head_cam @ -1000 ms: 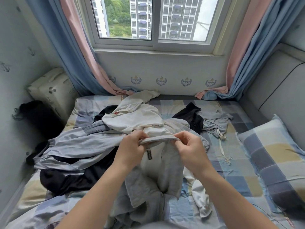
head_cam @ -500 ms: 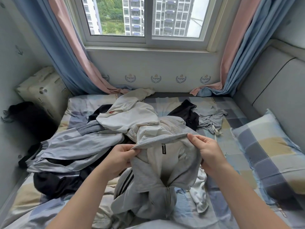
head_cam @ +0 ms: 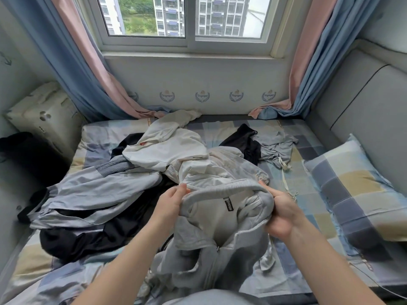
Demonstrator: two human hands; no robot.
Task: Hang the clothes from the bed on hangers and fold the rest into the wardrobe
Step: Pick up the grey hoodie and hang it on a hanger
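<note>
I hold a grey zip-up hoodie (head_cam: 211, 249) up above the checked bed (head_cam: 293, 179). My left hand (head_cam: 170, 201) pinches the left end of its ribbed collar band, and my right hand (head_cam: 280, 213) grips the right side with the fabric bunched in the fist. A black label hangs inside the collar between my hands. The zip runs down the front, closed low down. Behind it lie a cream garment (head_cam: 174, 148), a pale blue-grey jacket (head_cam: 97, 190), black clothes (head_cam: 88, 234) and a small grey piece with drawstrings (head_cam: 277, 148).
A checked pillow (head_cam: 356, 190) lies at the right by a grey padded headboard (head_cam: 370, 111). A cardboard box (head_cam: 44, 115) and a black bag (head_cam: 24, 155) stand at the left wall. Blue and pink curtains (head_cam: 92, 69) frame the window (head_cam: 187, 18) behind the bed.
My hands have moved apart along the collar, spreading it wider. The right hand has gone from pinching the edge to gripping bunched fabric. The hoodie's inside now faces me.
</note>
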